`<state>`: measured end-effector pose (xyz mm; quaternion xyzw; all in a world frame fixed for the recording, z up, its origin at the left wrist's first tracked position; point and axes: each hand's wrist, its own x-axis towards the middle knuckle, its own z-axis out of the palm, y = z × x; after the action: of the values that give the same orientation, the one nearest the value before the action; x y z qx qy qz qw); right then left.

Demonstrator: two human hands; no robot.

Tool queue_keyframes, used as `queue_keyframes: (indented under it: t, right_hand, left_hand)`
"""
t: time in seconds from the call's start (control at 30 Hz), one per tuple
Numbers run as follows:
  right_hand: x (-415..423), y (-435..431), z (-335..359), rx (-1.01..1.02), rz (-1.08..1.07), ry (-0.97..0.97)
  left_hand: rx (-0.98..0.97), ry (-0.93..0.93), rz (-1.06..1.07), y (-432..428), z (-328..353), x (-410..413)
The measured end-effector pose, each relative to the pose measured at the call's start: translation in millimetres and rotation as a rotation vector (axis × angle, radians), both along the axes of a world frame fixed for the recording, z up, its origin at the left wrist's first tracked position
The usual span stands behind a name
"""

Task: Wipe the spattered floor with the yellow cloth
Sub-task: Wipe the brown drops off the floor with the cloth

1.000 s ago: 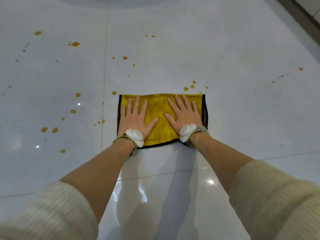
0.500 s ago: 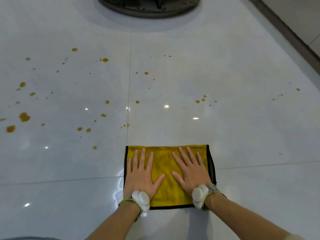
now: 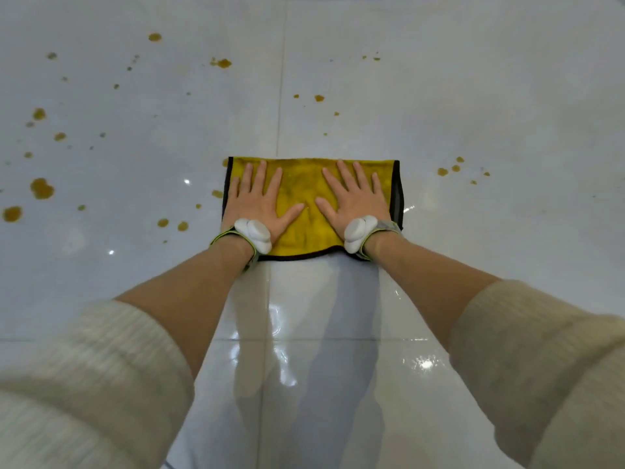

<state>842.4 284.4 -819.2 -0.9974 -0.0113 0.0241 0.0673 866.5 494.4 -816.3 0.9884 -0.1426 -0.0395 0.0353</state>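
Observation:
The yellow cloth (image 3: 309, 204), black-edged, lies flat on the white tiled floor (image 3: 490, 113), across a vertical grout line. My left hand (image 3: 258, 201) presses palm-down on its left half with fingers spread. My right hand (image 3: 355, 202) presses the right half the same way. Both wrists wear white sensor bands. Brown spatters dot the floor: large blots at the left (image 3: 41, 188), small drops just left of the cloth (image 3: 216, 193), a few ahead of it (image 3: 319, 98) and a cluster to its right (image 3: 448, 170).
A wet, glossy streak (image 3: 304, 299) runs on the tiles from the cloth back toward me between my forearms. Cream sleeves (image 3: 84, 384) fill the lower corners. More spatter lies far left (image 3: 12, 213) and far ahead (image 3: 223, 63).
Half a second ago the cloth was pulled in close to me. Both hands have pushed it forward and slightly left, over the grout line, covering drops there.

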Motion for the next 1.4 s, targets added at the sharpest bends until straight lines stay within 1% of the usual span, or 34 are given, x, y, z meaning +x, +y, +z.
queue_keyframes:
  t: [0.13, 0.3, 0.4, 0.57, 0.63, 0.73, 0.83, 1.0, 1.1, 1.17, 1.23, 1.3, 1.4]
  right_hand:
    - [-23, 3, 2, -0.028, 0.05, -0.003]
    - [-107, 21, 14, -0.053, 0.181, 0.061]
    - [-150, 47, 22, -0.083, 0.222, 0.102]
    - [-170, 106, 23, -0.048, 0.333, 0.103]
    - [-167, 129, 21, -0.038, 0.37, 0.091]
    - [-142, 148, 17, -0.021, 0.368, 0.085]
    - [-94, 162, 13, -0.008, 0.302, 0.071]
    - [-5, 177, 2, -0.004, 0.186, 0.006]
    - [37, 182, -5, 0.0, 0.158, -0.013]
    - [50, 182, -4, -0.005, 0.153, -0.002]
    - [45, 182, -4, -0.013, 0.154, 0.004]
    - [31, 182, 0, -0.014, 0.167, -0.012]
    - [-17, 186, 12, -0.022, 0.216, 0.008]
  left_hand:
    - [-0.017, 0.004, 0.041, 4, 6, -42]
    - [-0.019, 0.053, 0.107, 23, 13, -138]
    - [0.013, 0.077, 0.116, 52, 15, -179]
    - [0.024, 0.055, 0.139, 116, 11, -209]
    - [0.025, 0.056, 0.139, 139, 9, -209]
    - [0.033, 0.043, 0.163, 160, 5, -184]
    - [0.034, 0.027, 0.176, 175, 3, -134]
    - [0.017, -0.026, 0.117, 192, -2, -28]
    - [0.016, -0.035, 0.094, 197, -5, 7]
    - [0.017, -0.028, 0.077, 194, -4, 12]
    - [0.013, -0.007, 0.092, 192, -3, 7]
    - [0.005, -0.014, 0.111, 192, -1, -5]
    - [0.018, 0.004, 0.104, 198, 8, -48]
